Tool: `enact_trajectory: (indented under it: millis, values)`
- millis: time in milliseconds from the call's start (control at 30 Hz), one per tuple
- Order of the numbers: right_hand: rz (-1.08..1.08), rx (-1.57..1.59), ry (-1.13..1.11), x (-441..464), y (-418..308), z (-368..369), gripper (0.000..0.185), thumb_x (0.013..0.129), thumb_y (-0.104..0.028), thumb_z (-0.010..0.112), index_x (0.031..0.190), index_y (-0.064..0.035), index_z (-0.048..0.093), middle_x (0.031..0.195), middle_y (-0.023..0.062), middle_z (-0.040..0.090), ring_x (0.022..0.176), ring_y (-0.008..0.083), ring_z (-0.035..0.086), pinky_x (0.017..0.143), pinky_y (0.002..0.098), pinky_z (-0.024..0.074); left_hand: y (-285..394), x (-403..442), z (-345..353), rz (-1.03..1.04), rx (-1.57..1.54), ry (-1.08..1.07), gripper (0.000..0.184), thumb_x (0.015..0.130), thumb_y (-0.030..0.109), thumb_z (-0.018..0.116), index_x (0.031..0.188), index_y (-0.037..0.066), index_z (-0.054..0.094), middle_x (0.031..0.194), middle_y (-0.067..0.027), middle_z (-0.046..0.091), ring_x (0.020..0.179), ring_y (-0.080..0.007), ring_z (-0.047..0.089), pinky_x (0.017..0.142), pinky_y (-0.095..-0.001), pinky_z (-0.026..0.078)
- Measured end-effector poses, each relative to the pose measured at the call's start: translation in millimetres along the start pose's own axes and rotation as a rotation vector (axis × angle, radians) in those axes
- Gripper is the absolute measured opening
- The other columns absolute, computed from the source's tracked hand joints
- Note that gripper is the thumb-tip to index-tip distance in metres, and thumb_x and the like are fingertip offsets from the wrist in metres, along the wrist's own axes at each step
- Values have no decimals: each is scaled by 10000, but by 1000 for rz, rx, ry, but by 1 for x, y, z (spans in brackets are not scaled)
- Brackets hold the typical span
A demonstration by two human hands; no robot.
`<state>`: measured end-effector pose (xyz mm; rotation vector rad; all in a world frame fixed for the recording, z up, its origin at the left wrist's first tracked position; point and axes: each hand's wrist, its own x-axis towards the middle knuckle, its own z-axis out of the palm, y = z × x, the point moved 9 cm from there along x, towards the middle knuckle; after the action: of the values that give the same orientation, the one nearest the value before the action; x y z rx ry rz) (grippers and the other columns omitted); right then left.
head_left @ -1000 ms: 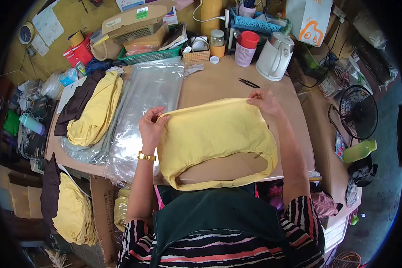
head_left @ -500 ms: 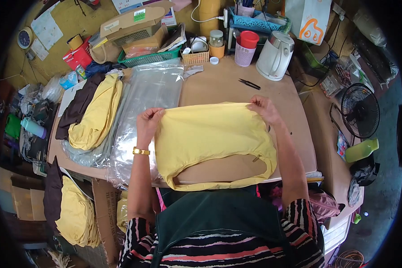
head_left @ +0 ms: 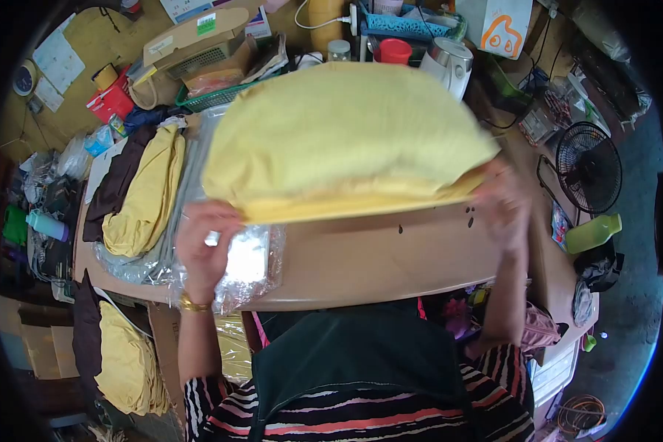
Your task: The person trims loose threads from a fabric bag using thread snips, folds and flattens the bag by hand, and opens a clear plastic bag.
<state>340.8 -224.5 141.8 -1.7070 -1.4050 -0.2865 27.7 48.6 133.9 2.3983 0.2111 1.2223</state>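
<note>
A yellow cloth bag [head_left: 339, 129], blurred by motion, is spread in the air above the table, its straight edge toward me and its rounded side away. My left hand [head_left: 205, 239] pinches the left corner of that near edge between thumb and fingers. At the opposite corner, my right hand [head_left: 502, 202] is smeared by motion but still grips the cloth. Beneath the left hand lie shiny clear plastic sleeves [head_left: 261, 254], partly covered by the bag.
Folded yellow cloth [head_left: 151, 199] and dark brown cloth [head_left: 121, 184] lie on the table's left. Lower left hangs another yellow stack [head_left: 129, 361]. Behind the bag stand a white kettle [head_left: 449, 62], a red cup [head_left: 394, 51] and a green basket [head_left: 221, 96]. A black fan [head_left: 589, 166] is at right.
The bag has swung up and away from me, its straight edge now nearest me and its opening no longer in plain view. Both hands have spread apart and moved nearer me.
</note>
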Motion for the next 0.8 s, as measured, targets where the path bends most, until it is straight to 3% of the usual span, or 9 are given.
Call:
enact_trajectory:
  millis: [67,100,133,233,367,433,500,667,800]
  values:
    - [66,-125,-242,-52,25,55,132,709,-28,772,787,-37,665,979,106,683,1004,267,635,844,355,490,-28,-48,41,-128,75,-247,122,738,5,754,807,39,659,885,-93,675,842,-255,619,747,-336,491]
    - [249,33,-220,-79,51,69,139,708,-16,771,792,-31,661,941,104,679,959,261,646,816,339,497,-42,-71,57,-184,122,-403,133,727,10,763,804,40,659,867,-92,670,834,-262,615,743,-339,489]
    - [430,187,-193,-98,70,77,145,707,-4,770,796,-24,657,904,101,675,914,256,658,788,324,505,-49,-87,60,-183,108,-414,133,727,10,763,804,40,659,867,-92,670,834,-262,615,743,-339,489]
    - [553,123,-34,-118,78,64,165,710,17,762,827,-17,650,848,101,660,821,254,661,746,320,517,-66,-105,53,-336,54,-273,192,703,23,782,842,40,651,856,-100,647,829,-276,602,727,-356,481]
    - [399,103,23,-107,61,63,215,689,24,769,860,-20,646,870,110,647,850,266,647,769,334,515,-61,-91,47,-318,146,-183,375,642,61,827,963,38,634,959,-106,619,894,-280,587,781,-373,485]
    - [237,-98,-14,-83,35,70,255,667,46,759,886,-27,652,942,118,636,877,269,629,781,340,510,-63,-87,49,-291,50,-150,412,632,83,840,996,45,653,1015,-99,611,962,-271,571,845,-375,473]
    - [204,-92,-92,-86,40,82,284,650,69,746,901,-35,662,1003,126,621,922,282,621,798,355,507,-61,-82,50,-231,17,-187,393,647,77,836,1003,62,669,1023,-86,599,1006,-263,564,853,-364,473]
    - [188,22,-111,-82,39,89,296,649,73,747,915,-31,669,1001,129,620,937,298,620,818,373,502,-69,-79,51,-332,-47,-262,246,726,99,788,967,107,740,1009,-68,620,993,-243,574,877,-363,464]
    - [227,50,-58,-84,37,87,278,665,52,759,914,-35,671,1010,130,618,945,276,614,828,365,494,-78,-78,49,-369,-94,-184,176,796,176,747,959,109,744,953,-57,629,961,-225,574,839,-345,462]
